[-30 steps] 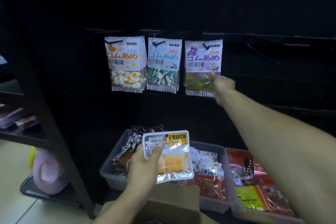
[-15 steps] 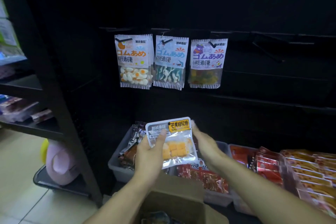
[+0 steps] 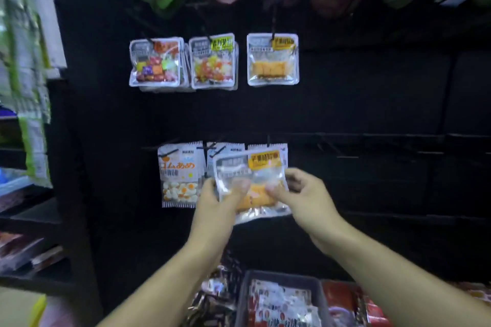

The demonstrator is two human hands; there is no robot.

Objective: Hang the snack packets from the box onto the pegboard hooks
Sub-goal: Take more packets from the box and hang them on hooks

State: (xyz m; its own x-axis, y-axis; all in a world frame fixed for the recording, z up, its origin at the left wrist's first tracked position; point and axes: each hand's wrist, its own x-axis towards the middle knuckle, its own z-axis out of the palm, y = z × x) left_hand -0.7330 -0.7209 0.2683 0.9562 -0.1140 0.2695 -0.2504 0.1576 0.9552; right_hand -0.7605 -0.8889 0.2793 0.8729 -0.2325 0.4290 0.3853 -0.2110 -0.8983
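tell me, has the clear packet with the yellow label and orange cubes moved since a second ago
Yes. The clear yellow-labelled packet has risen: it was low, over the snack bins, and now overlaps the hanging white gummy packets on the pegboard, held by left hand and right hand.

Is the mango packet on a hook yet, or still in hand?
In hand. Left hand and right hand hold the mango packet below the matching hung packet.

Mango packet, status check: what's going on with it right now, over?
Left hand and right hand both gripping mango packet. Packet raised before lower row, not yet hooked. Matching packet hangs above. Path clear.
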